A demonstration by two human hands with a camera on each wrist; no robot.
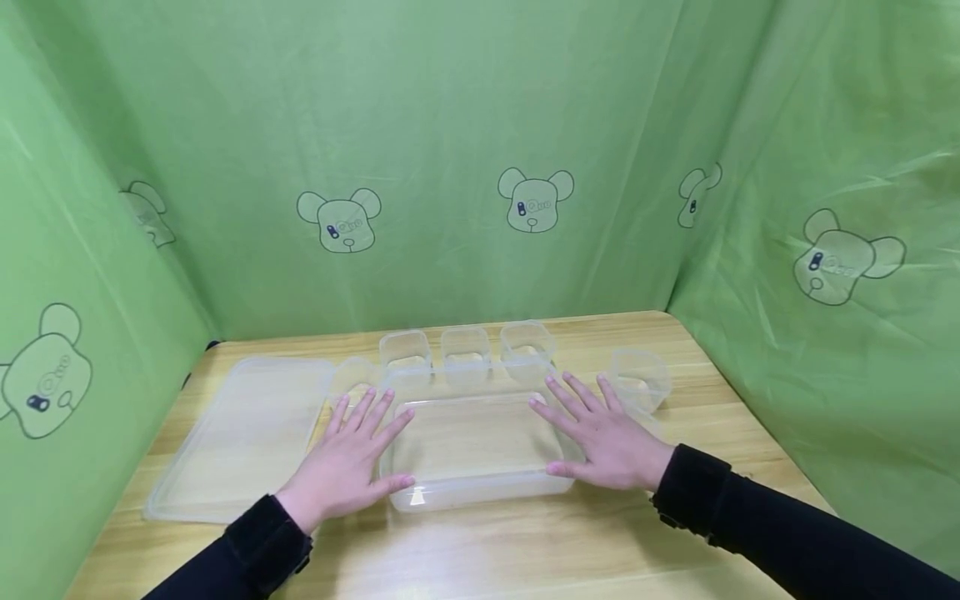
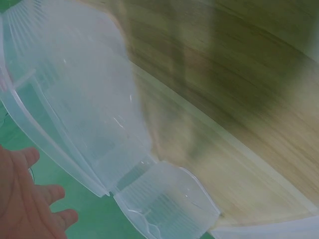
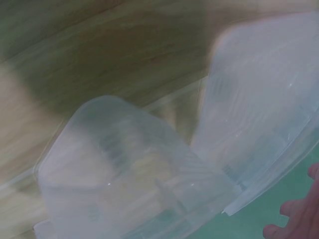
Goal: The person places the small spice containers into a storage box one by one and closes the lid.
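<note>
A large clear plastic container (image 1: pixel 480 490) lies on the wooden table in front of me. My left hand (image 1: pixel 348 462) is at its left side, palm down, fingers straight and spread. At the opposite side is my right hand (image 1: pixel 607 437), also spread flat, its thumb and fingertips overlapping the container's edge in the head view. Neither hand grips anything. In the left wrist view, fingertips (image 2: pixel 50 194) appear beside the container's translucent wall (image 2: pixel 79 99). The right wrist view shows fingers (image 3: pixel 294 214) at the lower right, near a large translucent wall (image 3: pixel 264 94).
A wide, flat translucent lid (image 1: pixel 240 433) lies at the left. Small clear boxes stand behind the container: a left one (image 1: pixel 405 350), a middle one (image 1: pixel 465 346) and a right one (image 1: pixel 527 340). Another clear box (image 1: pixel 641 379) is beyond my right hand. Green curtains (image 1: pixel 450 125) surround the table.
</note>
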